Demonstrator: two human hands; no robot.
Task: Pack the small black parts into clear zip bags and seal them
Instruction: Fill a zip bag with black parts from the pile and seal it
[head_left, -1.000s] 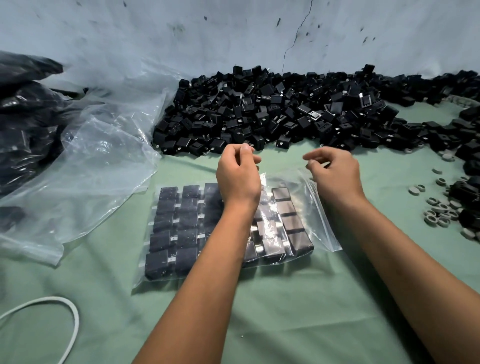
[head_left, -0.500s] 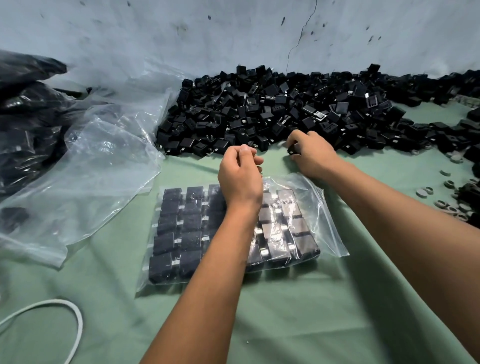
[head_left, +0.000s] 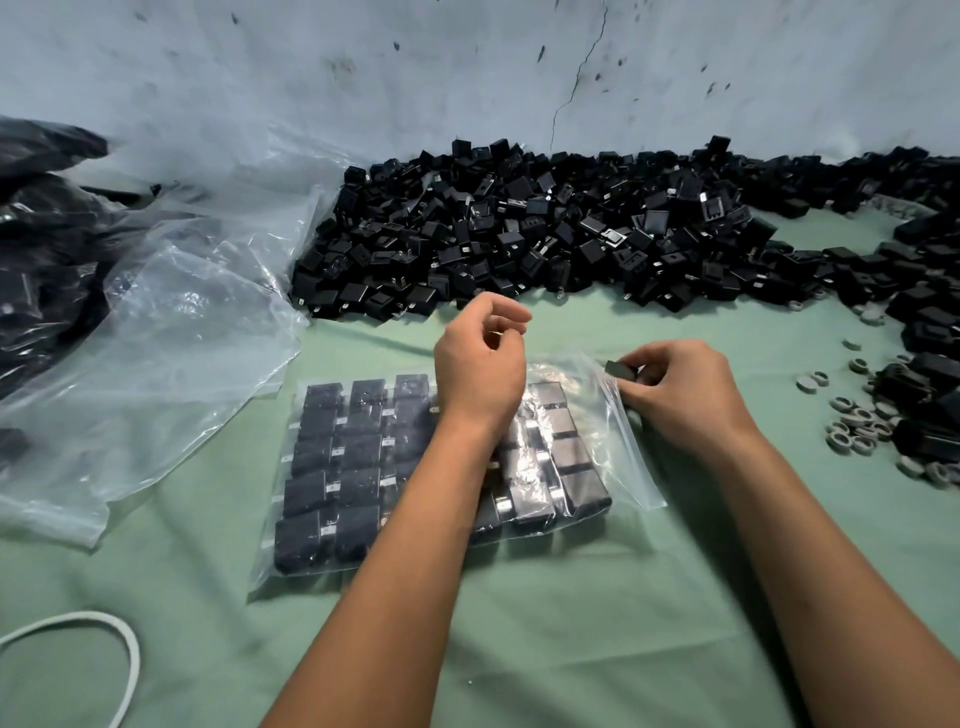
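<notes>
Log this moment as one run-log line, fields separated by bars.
step: filling zip bag | right hand: pinches black part at bag mouth | left hand: lifts bag edge | bag: unsealed

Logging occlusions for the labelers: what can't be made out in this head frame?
- Head view: left hand hides whether it pinches the zip bag mouth.
- Left forearm covers the middle rows of packed parts.
- Right hand hides most of its black part.
- White loop is cut off by the left edge.

Dim, even light; soft shadows under the forearms. Glare on the clear bag (head_left: 587, 415). Wide-angle bending at edges.
</notes>
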